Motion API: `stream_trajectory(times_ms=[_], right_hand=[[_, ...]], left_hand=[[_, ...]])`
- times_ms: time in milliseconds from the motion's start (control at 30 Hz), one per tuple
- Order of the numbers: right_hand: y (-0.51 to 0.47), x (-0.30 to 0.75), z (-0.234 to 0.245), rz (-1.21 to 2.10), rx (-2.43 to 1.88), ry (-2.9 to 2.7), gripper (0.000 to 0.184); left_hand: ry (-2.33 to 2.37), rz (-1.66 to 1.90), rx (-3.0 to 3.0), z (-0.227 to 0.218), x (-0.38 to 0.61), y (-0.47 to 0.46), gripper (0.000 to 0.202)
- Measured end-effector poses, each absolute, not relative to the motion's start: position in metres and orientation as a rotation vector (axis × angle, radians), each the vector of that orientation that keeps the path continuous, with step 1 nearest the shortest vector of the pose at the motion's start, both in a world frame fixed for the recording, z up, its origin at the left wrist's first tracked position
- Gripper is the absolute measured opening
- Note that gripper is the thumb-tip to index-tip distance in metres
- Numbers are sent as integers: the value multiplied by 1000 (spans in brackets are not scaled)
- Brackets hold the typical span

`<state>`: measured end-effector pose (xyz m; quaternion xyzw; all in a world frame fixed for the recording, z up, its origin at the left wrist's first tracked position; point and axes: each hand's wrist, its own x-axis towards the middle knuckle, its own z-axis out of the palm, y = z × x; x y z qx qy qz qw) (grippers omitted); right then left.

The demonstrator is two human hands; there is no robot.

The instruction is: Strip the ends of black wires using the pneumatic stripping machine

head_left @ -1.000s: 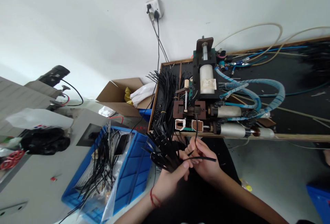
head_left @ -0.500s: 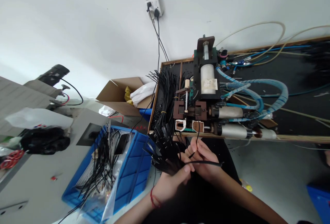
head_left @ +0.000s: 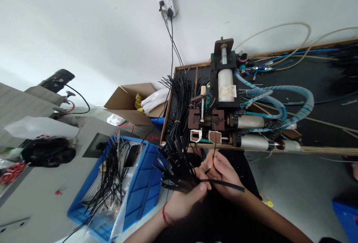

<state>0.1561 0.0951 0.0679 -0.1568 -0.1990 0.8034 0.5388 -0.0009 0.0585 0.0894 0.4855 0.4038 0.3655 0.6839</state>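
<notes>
My left hand is closed round a thick bunch of black cables, whose cut ends fan out up and to the left. One flat black cable sticks out of this grip to the right, across my other wrist. Beside it, my right hand pinches a single thin black wire between thumb and fingers. That wire runs upward to the brown jaws of a pneumatic machine; whether its tip sits inside them is too small to tell. The two hands touch or nearly touch.
A wooden-edged bench carries the machine, blue air hoses and a tied bundle of black wires. At the left stand a blue crate holding wires and a cardboard box. A power socket hangs on the wall.
The flat cable's free end has dipped slightly, and the bunch has shifted a little to the left. My right hand has moved slightly down and right, still pinching the thin wire.
</notes>
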Motion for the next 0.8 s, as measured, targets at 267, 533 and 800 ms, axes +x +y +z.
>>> stream_trajectory(times_ms=[267, 533, 800], right_hand=[[96, 147, 54, 1957, -412, -324, 25], [107, 137, 54, 2014, -387, -273, 25], [113, 127, 48, 2060, -360, -318, 30]], left_hand=[[928, 816, 1069, 95, -1, 59, 45], [958, 924, 1022, 86, -1, 57, 39], [983, 967, 923, 87, -4, 56, 35]])
